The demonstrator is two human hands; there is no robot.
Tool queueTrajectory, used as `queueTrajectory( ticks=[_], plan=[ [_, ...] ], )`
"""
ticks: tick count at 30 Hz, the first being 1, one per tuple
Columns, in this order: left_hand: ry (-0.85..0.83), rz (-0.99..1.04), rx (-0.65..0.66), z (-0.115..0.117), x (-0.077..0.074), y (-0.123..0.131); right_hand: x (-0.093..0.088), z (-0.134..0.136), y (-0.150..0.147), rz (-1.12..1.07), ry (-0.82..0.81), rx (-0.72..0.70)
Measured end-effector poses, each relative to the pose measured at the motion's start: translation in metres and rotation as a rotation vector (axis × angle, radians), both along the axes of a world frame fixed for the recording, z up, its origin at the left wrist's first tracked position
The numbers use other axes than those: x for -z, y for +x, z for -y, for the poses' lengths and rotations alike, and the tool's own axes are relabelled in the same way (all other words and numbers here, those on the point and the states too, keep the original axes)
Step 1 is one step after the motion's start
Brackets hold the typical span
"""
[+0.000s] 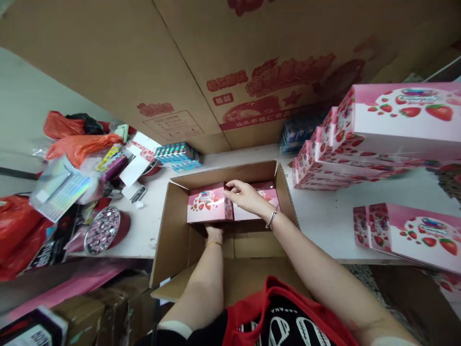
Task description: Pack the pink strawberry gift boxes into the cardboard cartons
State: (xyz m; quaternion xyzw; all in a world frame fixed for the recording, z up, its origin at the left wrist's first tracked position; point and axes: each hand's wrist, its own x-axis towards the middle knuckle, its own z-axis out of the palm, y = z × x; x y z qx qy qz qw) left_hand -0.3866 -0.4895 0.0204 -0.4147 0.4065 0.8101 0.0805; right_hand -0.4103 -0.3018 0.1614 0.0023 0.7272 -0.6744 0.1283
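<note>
Pink cardboard makes up the left box, which lies inside the brown carton, its long axis running from nine to three o'clock. The right hand is at its three o'clock end – fingers loosely bent, thumb apart, not clenched – so the box lies at nine o'clock from it. The left hand is at the box's six o'clock edge – fingers hidden behind it, their grip I cannot tell. Both hands are about equally near. Another pink box sits at three o'clock, partly covered by the right hand
</note>
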Motion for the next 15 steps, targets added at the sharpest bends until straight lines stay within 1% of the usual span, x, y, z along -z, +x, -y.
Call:
queueTrajectory(
  ticks=[1,5,9,12,14,15],
  plan=[
    [-0.004,-0.014,-0.023,0.003,0.003,0.002,0.0,0.001,0.0,0.007,0.006,-0.008],
    [-0.158,-0.023,-0.152,0.014,0.015,0.011,0.0,0.004,0.0,0.002,0.036,-0.078],
    [-0.184,0.053,-0.2,0.018,0.022,0.011,0.0,0.003,0.003,0.0,0.097,-0.133],
    [-0.223,0.182,-0.235,0.024,0.018,0.005,-0.003,0.0,0.002,-0.015,0.122,-0.146],
    [-0.255,0.248,-0.257,0.027,0.012,0.003,-0.006,-0.001,0.0,-0.012,0.102,-0.13],
    [-0.251,0.274,-0.241,0.027,0.008,0.002,-0.008,-0.002,0.0,-0.003,0.079,-0.119]
  ],
)
